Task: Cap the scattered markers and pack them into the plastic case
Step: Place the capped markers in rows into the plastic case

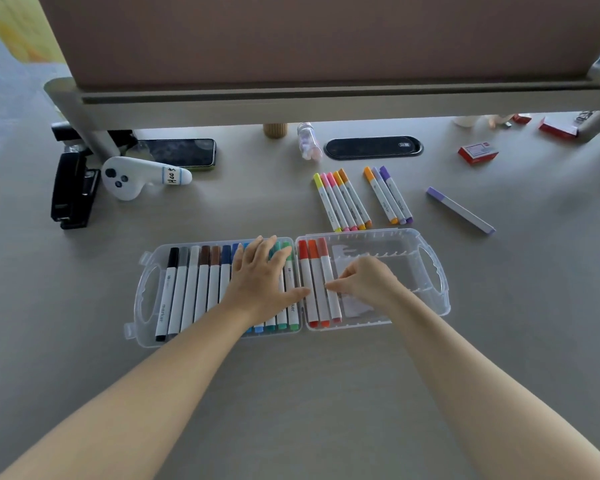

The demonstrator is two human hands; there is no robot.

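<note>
A clear plastic case is laid open flat on the desk, its two halves side by side. The left half is filled with a row of capped markers running from black and grey through browns and blues to greens. In the right half only three markers are seated, at its left end: two orange-red ones and a salmon-capped marker; the remaining slots are seen bare apart from a pale paper insert.

The left hand is laid flat, fingers straight and spread, pressing on the blue and green markers of the left half; nothing is grasped by it. The right hand is curled, and the salmon-capped marker is pinched at mid-barrel between its thumb and fingertips.

Beyond the case, five capped markers in yellow, pinks and oranges are lined together on the desk, three more in orange, grey-lilac and purple lie just beside them, and a lone lilac marker lies farther right.
</note>
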